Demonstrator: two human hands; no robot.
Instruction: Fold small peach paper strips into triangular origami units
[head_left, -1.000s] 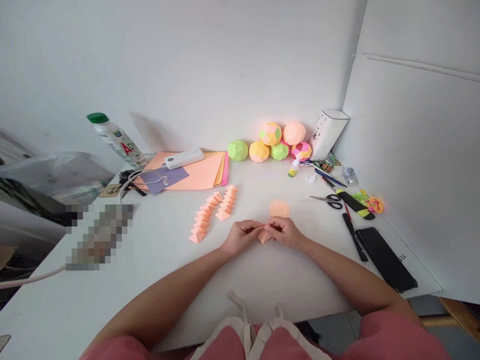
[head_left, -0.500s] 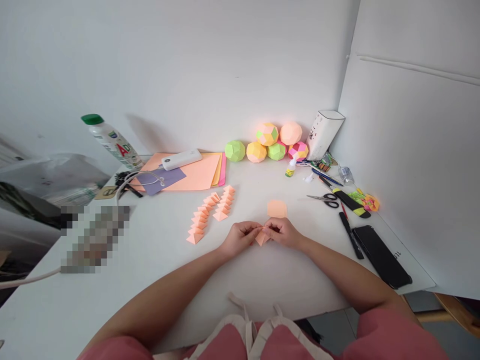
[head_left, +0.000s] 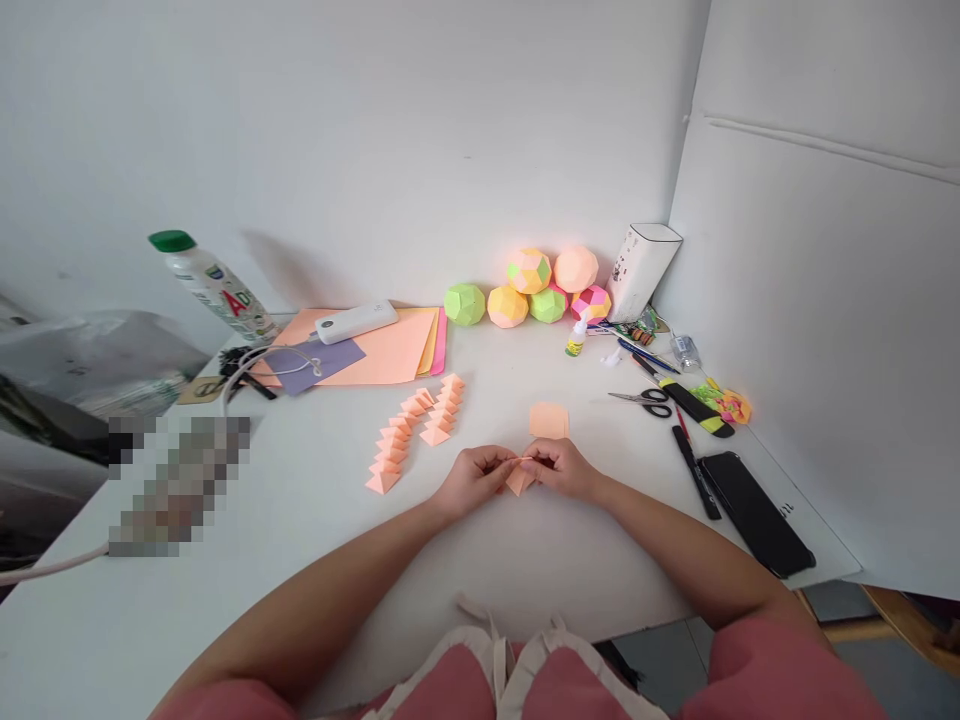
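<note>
Between my fingers is a small peach paper piece, partly folded, its pointed lower part showing below my thumbs. My left hand pinches it from the left, and my right hand pinches it from the right. The fingertips nearly meet and hide the upper part of the paper. Just beyond my right hand lie flat peach paper squares. To the left of my hands stand two rows of folded peach paper pieces, a longer row and a shorter row.
Paper balls sit by the wall with a glue bottle in front. On the right lie scissors, a box cutter and a black phone. Coloured sheets carry a power bank beside a white bottle.
The camera view has shifted slightly, so the desk items appear a little further left. Both hands keep their pinch on the paper piece with hardly any movement.
</note>
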